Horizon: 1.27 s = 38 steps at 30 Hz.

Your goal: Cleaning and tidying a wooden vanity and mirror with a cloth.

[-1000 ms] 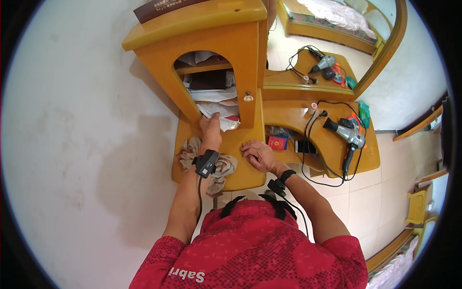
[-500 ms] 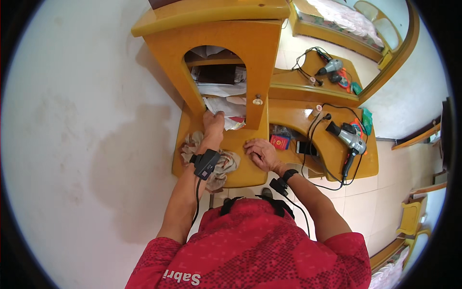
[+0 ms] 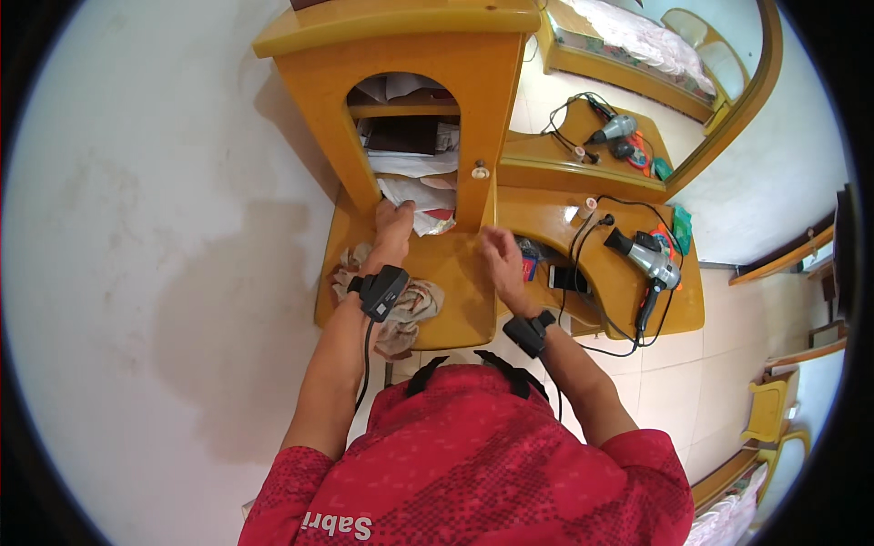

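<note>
My left hand reaches to the bottom of the arched opening in the wooden cabinet. Its fingers close at the edge of some loose white papers, which jut out over the tabletop; the fingertips are partly hidden. My right hand is raised over the tabletop by the cabinet's lower right corner, open and holding nothing, its fingers slightly blurred. A crumpled beige cloth lies beneath my left wrist. Further papers and a dark brown flat item fill the shelves behind the opening.
On the right part of the dressing table lie a grey hair dryer with a looping black cord, a small pale cylinder and a green packet. A phone and a blue-and-red packet sit in the recess. A mirror stands behind.
My right hand has lifted off the tabletop and moved up toward the cabinet's corner. My left hand stays at the papers. The whole view has shifted slightly.
</note>
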### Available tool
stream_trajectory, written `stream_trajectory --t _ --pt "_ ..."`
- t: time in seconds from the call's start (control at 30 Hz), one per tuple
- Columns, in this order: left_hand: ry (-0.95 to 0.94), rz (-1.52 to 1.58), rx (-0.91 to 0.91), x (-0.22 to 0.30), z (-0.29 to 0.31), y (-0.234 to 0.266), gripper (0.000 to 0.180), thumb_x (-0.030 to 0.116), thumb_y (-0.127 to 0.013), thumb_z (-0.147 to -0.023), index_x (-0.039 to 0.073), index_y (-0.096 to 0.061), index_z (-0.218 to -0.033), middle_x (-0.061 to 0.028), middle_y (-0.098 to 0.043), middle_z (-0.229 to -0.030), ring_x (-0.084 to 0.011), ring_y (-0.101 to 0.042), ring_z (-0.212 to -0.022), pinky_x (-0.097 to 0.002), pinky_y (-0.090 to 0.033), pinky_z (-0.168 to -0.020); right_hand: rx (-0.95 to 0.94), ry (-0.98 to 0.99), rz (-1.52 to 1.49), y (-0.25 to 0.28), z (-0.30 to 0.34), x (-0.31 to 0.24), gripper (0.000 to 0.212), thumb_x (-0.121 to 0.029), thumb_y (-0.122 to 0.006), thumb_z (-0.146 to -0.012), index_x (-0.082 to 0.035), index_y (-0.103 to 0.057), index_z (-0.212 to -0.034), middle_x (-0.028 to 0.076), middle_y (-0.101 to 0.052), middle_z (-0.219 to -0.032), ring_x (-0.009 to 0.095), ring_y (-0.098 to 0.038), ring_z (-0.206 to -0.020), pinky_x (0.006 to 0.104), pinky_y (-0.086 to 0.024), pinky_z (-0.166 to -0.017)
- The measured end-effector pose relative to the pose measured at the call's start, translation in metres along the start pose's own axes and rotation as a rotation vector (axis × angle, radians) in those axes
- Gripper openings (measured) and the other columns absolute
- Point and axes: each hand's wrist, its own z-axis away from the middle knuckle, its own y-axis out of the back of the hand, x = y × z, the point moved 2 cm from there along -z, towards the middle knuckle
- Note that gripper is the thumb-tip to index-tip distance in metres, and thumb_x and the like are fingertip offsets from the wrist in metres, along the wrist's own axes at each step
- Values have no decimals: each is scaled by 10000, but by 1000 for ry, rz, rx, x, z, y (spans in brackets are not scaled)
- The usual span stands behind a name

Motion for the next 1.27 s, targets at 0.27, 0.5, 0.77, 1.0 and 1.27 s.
stream_trajectory --t 0.27,0.5,0.77,1.0,1.27 --pt "63 97 175 -13 -31 -26 258 73 -620 -851 -57 -595 -1072 -144 -639 -985 -267 -638 -830 -401 -511 -694 118 283 507 -12 -35 -47 766 -93 -661 -840 -4 -250 -1480 222 -399 -1430 317 -411 -1336 380 -344 -1102" --pt "-126 -816 70 -31 -64 -25 282 206 -584 -839 -39 -688 -933 -281 -653 -1063 -452 -597 -1014 -481 -479 -867 -34 278 509 -8 -13 -49 889 -100 -661 -799 106 -121 -1476 330 -270 -1479 419 -247 -1419 426 -227 -1173" --pt "-88 -439 141 43 24 -36 562 313 -653 -868 -78 -549 -1259 -262 -586 -1277 -378 -555 -1205 -402 -447 -978 -219 150 443 21 -3 -52 838 -115 -648 -816 71 -176 -1482 313 -448 -1375 421 -424 -1319 422 -359 -1103" --pt "-988 -725 59 104 93 -45 525 136 -744 -785 10 -577 -1267 -212 -597 -1272 -333 -577 -1180 -390 -451 -985 -148 239 600 7 -12 -40 890 -113 -668 -788 54 -152 -1493 330 -352 -1408 465 -387 -1307 434 -359 -1098" --pt "-666 -509 85 117 86 -95 719 202 -790 -799 -23 -414 -1369 -195 -587 -1258 -245 -606 -1112 -345 -480 -942 -253 202 527 12 -8 -41 927 -128 -675 -786 63 -116 -1501 331 -316 -1432 456 -347 -1345 426 -324 -1127"
